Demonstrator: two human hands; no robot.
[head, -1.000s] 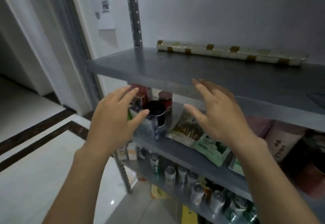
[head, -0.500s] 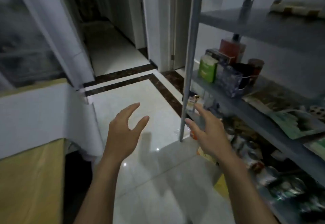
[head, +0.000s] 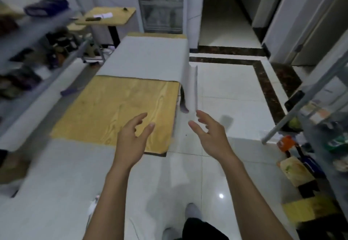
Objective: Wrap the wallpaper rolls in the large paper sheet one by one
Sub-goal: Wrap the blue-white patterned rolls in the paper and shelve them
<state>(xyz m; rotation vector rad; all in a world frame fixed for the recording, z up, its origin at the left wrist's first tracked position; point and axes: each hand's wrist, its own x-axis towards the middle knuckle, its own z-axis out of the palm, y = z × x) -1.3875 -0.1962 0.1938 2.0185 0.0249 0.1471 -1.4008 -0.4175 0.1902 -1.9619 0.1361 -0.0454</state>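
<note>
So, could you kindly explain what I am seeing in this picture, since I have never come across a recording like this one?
There is no machine here. A person wears a wide-angle camera on the head, looking forward and down, so you see their own forearms. The left hand and the right hand are raised in front of the body, fingers relaxed, holding nothing. Ahead stands a wooden table. A large paper sheet covers its far part and hangs over its right edge. A metal shelf rack with goods stands at the left. No wallpaper roll shows in this view.
</note>
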